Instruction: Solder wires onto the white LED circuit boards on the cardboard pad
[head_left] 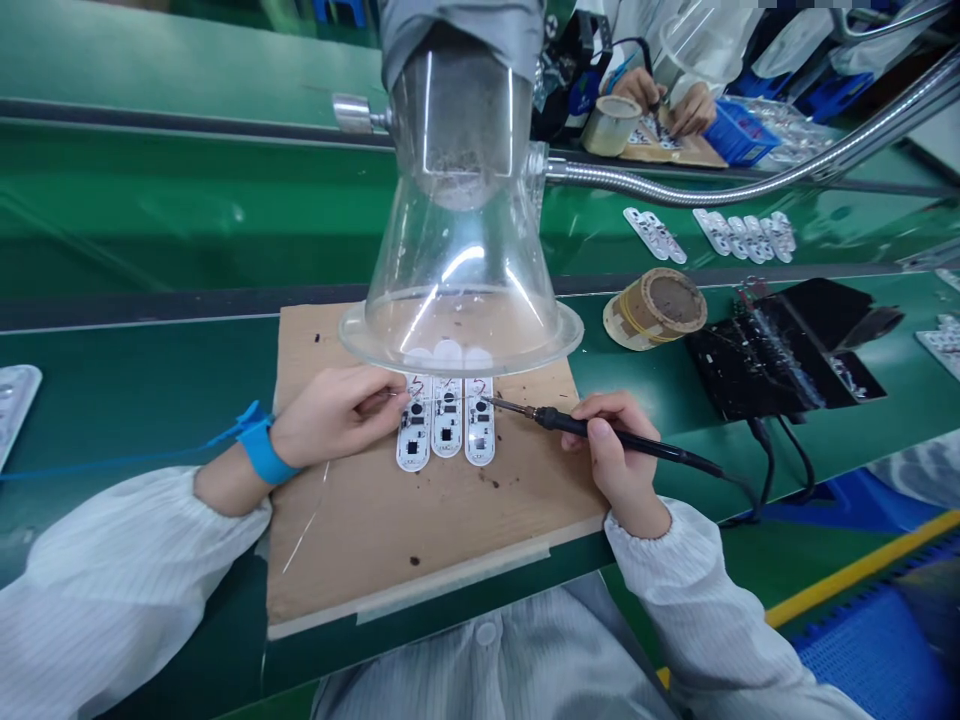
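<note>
Three white circuit boards (447,425) lie side by side on a brown board (390,540). My right hand (619,450) is closed around the black handle of a soldering iron (570,421); the iron's tip is at the rightmost circuit board. Fingers pinched, my left hand (341,412) holds a thin wire of solder (394,393) beside the leftmost circuit board. The thin strand also trails down over the brown board. A blue wrist strap (266,450) circles my left wrist.
A clear fume hood (461,290) hangs above the circuit boards. To the right are a round tin (654,308) and a black soldering stand (787,350). More circuit boards lie on the green ledge (300,220). Across it, another person's hands (671,105) work near a blue bin (739,132).
</note>
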